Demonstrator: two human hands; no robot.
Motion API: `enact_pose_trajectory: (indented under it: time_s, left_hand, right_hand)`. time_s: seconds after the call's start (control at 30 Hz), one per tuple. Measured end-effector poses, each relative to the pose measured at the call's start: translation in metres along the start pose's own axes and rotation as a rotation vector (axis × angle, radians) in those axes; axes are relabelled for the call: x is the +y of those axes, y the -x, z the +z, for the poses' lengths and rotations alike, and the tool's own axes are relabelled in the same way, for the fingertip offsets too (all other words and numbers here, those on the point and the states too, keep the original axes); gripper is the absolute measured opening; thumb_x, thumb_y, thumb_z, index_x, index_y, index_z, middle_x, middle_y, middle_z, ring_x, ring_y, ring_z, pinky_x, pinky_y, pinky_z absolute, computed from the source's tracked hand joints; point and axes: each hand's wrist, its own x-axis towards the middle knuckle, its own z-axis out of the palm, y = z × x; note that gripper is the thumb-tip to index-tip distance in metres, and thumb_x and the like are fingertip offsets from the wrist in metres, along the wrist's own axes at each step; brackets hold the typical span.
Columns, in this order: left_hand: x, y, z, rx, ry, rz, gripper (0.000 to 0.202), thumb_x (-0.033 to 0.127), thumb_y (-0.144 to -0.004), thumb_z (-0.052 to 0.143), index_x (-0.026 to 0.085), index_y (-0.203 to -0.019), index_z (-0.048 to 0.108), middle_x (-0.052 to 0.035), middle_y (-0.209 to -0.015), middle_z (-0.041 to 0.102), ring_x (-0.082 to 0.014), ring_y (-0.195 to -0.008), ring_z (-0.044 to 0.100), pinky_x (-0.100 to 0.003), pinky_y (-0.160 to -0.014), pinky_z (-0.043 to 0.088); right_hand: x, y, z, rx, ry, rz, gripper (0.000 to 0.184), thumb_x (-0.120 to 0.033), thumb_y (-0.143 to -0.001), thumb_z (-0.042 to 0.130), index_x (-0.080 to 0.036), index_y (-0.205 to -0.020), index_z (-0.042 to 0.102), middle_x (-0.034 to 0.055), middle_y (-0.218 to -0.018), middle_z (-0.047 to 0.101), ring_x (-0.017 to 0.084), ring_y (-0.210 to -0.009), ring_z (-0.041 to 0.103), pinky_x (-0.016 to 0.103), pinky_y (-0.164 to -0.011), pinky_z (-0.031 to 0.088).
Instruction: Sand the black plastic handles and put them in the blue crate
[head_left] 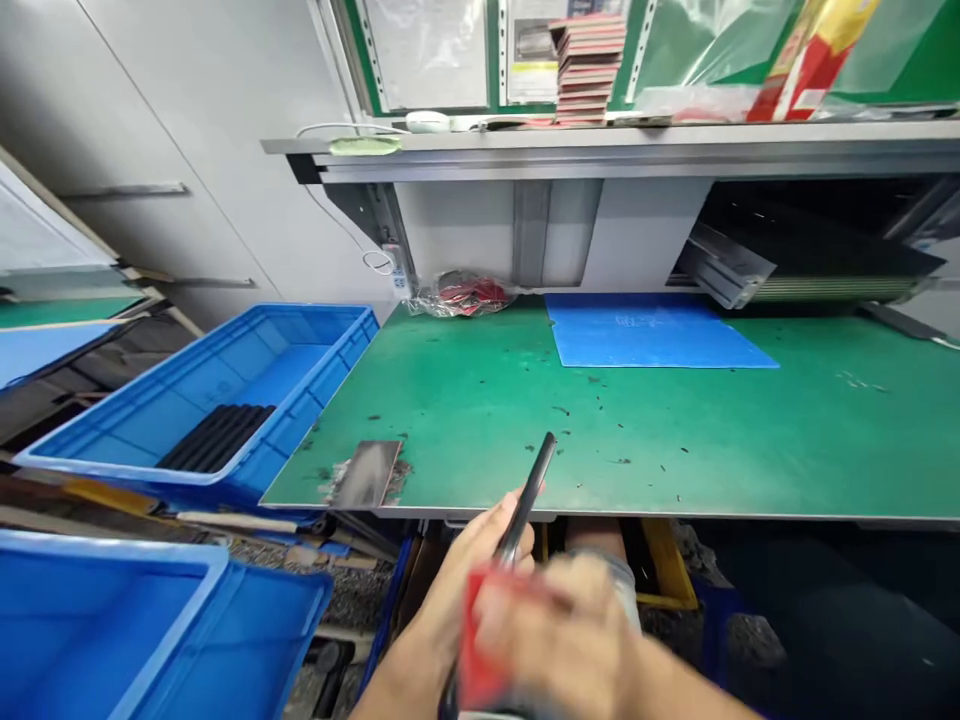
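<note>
My left hand is closed around a thin black rod-like strip that points up and away over the front edge of the green table mat. My right hand is blurred by motion just below it and is wrapped on a red object, pressed against the lower part of the black strip. Both hands sit in front of the table edge, over the floor gap.
A blue crate at the left holds several black strips. Another blue crate sits nearer at bottom left. A blue sheet lies at the mat's back, a plastic bag with red pieces beside it. A shelf runs above.
</note>
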Motion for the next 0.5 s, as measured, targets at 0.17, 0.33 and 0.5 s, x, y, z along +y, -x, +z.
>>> enact_pose_trajectory:
  time_s: [0.17, 0.33, 0.5]
  left_hand:
    - [0.009, 0.020, -0.017, -0.028, -0.067, 0.022, 0.061, 0.055, -0.077, 0.080, 0.017, -0.122, 0.066, 0.0076, -0.057, 0.041, -0.0042, -0.043, 0.032, -0.016, -0.041, 0.025]
    - [0.026, 0.052, -0.032, -0.397, -0.117, 0.025, 0.051, 0.051, -0.072, 0.085, 0.010, -0.102, 0.078, -0.0014, -0.061, 0.054, -0.0081, -0.052, 0.047, -0.018, -0.048, 0.034]
    - [0.040, 0.037, -0.032, -0.143, 0.384, 0.172, 0.027, 0.029, -0.082, 0.077, 0.020, -0.106, 0.069, -0.0055, -0.099, 0.069, -0.0140, -0.077, 0.066, -0.018, -0.057, 0.052]
  right_hand:
    - [0.006, -0.039, -0.015, 0.000, -0.467, 0.064, 0.025, -0.053, -0.095, 0.062, -0.048, -0.119, 0.067, -0.0079, -0.104, 0.076, 0.014, -0.075, 0.063, 0.027, -0.064, 0.048]
    - [0.063, -0.063, -0.028, -0.022, -0.517, 0.593, 0.034, -0.047, -0.099, 0.056, -0.033, -0.126, 0.069, 0.0064, -0.115, 0.073, 0.026, -0.096, 0.059, 0.046, -0.091, 0.047]
    - [0.035, -0.052, -0.022, 0.191, -1.188, 1.075, 0.052, -0.060, -0.102, 0.033, -0.029, -0.129, 0.065, 0.0092, -0.112, 0.070, 0.023, -0.084, 0.062, 0.038, -0.073, 0.051]
